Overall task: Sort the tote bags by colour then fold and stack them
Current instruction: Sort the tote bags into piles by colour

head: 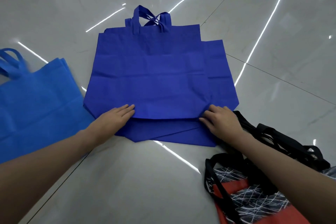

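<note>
A pile of dark blue tote bags (151, 78) lies flat on the floor in the middle, handles pointing away from me. The top bag's near edge sits above the uneven edges of the bags beneath it. My left hand (116, 116) rests flat with fingers together on the near left corner of the top bag. My right hand (221, 119) touches the near right corner, fingers spread and pressing at the edge. Lighter blue tote bags (36, 100) lie at the left. A red and black patterned tote bag (251, 198) lies at the lower right.
The glossy grey tiled floor (138, 178) reflects bright light strips. Black straps of further bags (283, 140) trail at the right, behind my right forearm. Bare floor stretches beyond the dark blue pile.
</note>
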`<state>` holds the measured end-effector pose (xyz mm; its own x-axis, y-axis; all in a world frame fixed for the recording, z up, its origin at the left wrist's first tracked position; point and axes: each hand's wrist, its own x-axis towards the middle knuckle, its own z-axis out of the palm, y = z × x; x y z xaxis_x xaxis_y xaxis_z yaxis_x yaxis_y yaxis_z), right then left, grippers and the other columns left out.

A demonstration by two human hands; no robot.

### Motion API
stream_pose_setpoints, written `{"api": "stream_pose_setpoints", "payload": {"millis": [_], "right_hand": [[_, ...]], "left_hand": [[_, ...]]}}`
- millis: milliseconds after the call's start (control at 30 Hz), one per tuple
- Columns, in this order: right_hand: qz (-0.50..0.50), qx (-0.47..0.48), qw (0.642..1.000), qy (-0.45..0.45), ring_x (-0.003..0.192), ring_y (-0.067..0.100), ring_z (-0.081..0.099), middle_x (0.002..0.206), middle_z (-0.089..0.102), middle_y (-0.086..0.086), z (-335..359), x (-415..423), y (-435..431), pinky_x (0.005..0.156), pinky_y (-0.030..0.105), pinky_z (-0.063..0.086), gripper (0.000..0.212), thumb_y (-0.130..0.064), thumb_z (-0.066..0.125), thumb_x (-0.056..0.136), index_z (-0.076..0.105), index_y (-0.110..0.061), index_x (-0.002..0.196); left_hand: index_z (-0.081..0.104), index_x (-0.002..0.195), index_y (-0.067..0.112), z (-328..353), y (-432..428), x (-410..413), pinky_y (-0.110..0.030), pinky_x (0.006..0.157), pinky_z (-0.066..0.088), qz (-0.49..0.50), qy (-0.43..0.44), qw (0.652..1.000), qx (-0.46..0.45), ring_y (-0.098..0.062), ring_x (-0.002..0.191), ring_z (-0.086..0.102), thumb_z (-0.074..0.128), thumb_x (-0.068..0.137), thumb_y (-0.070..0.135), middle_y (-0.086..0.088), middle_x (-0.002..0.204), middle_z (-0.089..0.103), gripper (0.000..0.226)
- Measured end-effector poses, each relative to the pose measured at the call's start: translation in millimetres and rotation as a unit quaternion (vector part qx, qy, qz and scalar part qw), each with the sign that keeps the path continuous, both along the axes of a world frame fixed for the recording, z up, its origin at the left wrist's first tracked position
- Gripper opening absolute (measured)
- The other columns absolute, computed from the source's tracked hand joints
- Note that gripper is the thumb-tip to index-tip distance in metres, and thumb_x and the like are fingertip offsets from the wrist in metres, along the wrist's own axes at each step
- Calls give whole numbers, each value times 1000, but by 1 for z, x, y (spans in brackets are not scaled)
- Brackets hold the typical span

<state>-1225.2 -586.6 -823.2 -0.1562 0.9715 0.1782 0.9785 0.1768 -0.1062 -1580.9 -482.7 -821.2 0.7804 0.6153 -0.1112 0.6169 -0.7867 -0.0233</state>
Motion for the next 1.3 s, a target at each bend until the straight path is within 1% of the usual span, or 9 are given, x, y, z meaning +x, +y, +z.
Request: {"api": "stream_pose_setpoints", "payload": {"millis": [100, 233, 300, 400, 567, 633, 867, 1067, 1300], "right_hand": [[-136, 36, 981, 132, 74, 30, 53, 86, 56, 12, 15, -3, 12, 64, 38, 42, 32, -33, 49, 93, 61, -6, 82], [-429, -23, 841, 330, 121, 39, 39, 137, 36, 18, 26, 20, 53, 97, 45, 35, 59, -44, 52, 93, 39, -2, 131], [-450, -110, 802, 376, 131, 39, 33, 148, 28, 15, 25, 38, 73, 106, 48, 31, 79, -57, 49, 89, 24, -7, 144], [-417, -147, 820, 363, 131, 39, 36, 147, 34, 15, 20, 53, 92, 107, 51, 33, 90, -65, 51, 84, 21, -8, 146], [-428, -154, 816, 357, 130, 38, 35, 143, 37, 15, 15, 53, 124, 106, 51, 34, 95, -65, 60, 78, 27, -4, 141], [-448, -154, 807, 354, 132, 36, 31, 143, 36, 14, 15, 50, 132, 106, 50, 32, 93, -64, 61, 78, 28, -5, 141], [-327, -142, 784, 508, 120, 25, 49, 133, 50, -5, 14, 54, 150, 100, 46, 43, 83, -46, 75, 62, 36, -31, 134], [-237, -169, 788, 543, 108, 4, 53, 130, 44, -17, 28, 57, 132, 85, 19, 45, 73, -13, 64, 87, 25, -23, 147], [-333, -181, 841, 386, 114, 32, 51, 130, 48, 12, 3, 27, 85, 97, 48, 44, 53, -30, 59, 85, 41, -10, 131]], "left_hand": [[57, 126, 3, -4, -3, 1, -29, 78, 54, -12, -50, 999, 5, -26, 111, 61, 87, 52, -5, -11, 132, 56, 79], [65, 114, 3, -4, 2, 14, -27, 63, 57, -50, -74, 996, 23, -22, 94, 69, 87, 54, 2, -11, 118, 65, 64], [66, 112, 8, 1, 3, 23, -32, 72, 56, -68, -99, 991, 54, -20, 95, 69, 62, 80, 17, -7, 113, 68, 34], [60, 121, 11, 12, 16, 29, -41, 99, 41, 82, -225, 971, 13, -22, 116, 56, 36, 91, 40, -6, 126, 61, 48], [26, 144, 9, 22, 70, 31, -48, 110, 25, 570, -335, 735, -150, -36, 134, 28, 46, 87, 63, -18, 147, 29, 82], [26, 142, 4, 18, 85, 30, -50, 107, 28, 628, -310, 686, -197, -38, 131, 30, 53, 78, 68, -19, 144, 31, 95], [43, 133, 23, 1, 119, 25, -49, 107, 33, 523, -315, 753, -245, -33, 127, 36, 78, 63, 57, -7, 138, 38, 85], [32, 139, 25, 6, 112, 21, -42, 109, 33, 441, -327, 787, -281, -24, 128, 37, 85, 55, 53, -4, 141, 35, 103], [38, 136, 6, 5, 90, 20, -44, 102, 40, 607, -282, 680, -299, -33, 122, 42, 80, 57, 57, -14, 142, 31, 102]]}}
